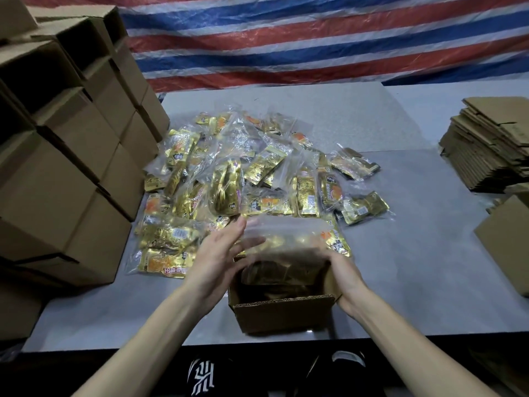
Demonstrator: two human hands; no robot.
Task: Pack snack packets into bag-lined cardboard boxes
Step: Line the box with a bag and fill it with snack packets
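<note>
A small open cardboard box [283, 313] stands near the table's front edge. A clear plastic bag [286, 233] with gold snack packets inside sticks up out of it, blurred. My left hand [220, 253] is at the bag's left side, fingers spread and touching it. My right hand [343, 279] is at the box's right wall, fingers around the bag's lower right edge. A big heap of gold snack packets [243, 179] in clear bags lies just behind the box.
Stacked closed cardboard boxes [63, 156] fill the left side. A pile of flattened cartons [492, 147] and an assembled box [509, 242] sit at the right. A striped tarp [315, 38] hangs behind the grey table [415, 253].
</note>
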